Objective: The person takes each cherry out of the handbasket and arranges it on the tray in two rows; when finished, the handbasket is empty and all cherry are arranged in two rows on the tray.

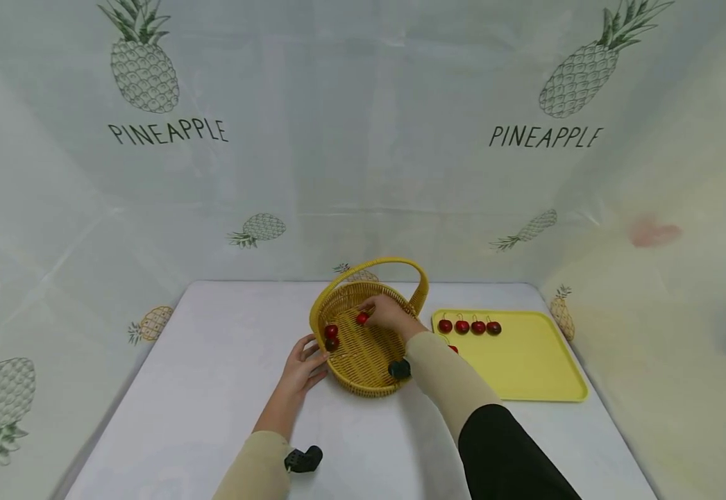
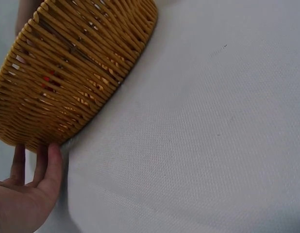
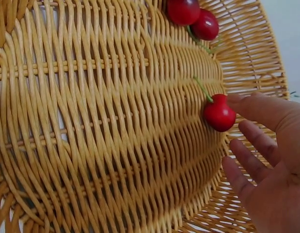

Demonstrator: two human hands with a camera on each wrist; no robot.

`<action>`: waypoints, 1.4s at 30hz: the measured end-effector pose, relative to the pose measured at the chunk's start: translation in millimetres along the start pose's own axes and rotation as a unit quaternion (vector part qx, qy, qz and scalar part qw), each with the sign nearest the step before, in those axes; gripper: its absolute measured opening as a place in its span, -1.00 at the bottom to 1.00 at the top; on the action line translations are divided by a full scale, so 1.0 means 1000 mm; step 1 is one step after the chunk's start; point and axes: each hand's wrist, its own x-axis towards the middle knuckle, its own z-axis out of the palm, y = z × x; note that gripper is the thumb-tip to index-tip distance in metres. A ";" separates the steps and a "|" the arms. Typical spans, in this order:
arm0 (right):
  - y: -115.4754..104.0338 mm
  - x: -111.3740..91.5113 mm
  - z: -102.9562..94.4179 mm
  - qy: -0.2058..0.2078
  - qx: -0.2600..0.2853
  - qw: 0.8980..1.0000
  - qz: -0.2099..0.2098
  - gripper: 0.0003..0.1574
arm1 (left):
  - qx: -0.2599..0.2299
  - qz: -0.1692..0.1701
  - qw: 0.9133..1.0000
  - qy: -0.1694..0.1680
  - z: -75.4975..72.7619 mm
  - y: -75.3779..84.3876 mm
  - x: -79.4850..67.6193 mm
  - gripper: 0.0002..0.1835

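Observation:
A yellow wicker basket (image 1: 363,389) with an arched handle stands on the table. My left hand (image 1: 303,364) touches its left side; in the left wrist view the fingertips of that hand (image 2: 31,194) rest against the woven wall. My right hand (image 1: 389,312) reaches inside the basket. Beside its fingertips lies a bright red cherry (image 3: 220,114) with a green stem, and one finger touches it at the edge; the other fingers (image 3: 254,158) are spread behind it. Two darker cherries (image 1: 331,332) lie together near the basket's left wall.
A yellow tray (image 1: 532,354) lies to the right of the basket. Several dark red cherries (image 1: 461,327) form a row along its back left edge. Another red cherry (image 1: 453,348) is partly hidden by my right sleeve. A pineapple-print sheet (image 1: 363,139) hangs behind the white table (image 1: 213,389).

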 end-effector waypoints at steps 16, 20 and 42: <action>0.017 0.012 0.012 0.012 0.009 1.000 0.001 -0.51 | 0.012 -0.001 1.000 0.005 0.008 -0.003 -0.003 -0.29; 0.020 0.014 0.013 0.014 0.014 1.000 0.002 -0.52 | 0.013 -0.002 1.000 0.004 0.009 -0.003 -0.004 -0.29; 0.015 0.009 0.003 -0.014 -0.003 1.000 -0.018 -0.61 | 0.002 -0.003 1.000 0.003 0.000 -0.001 0.001 -0.29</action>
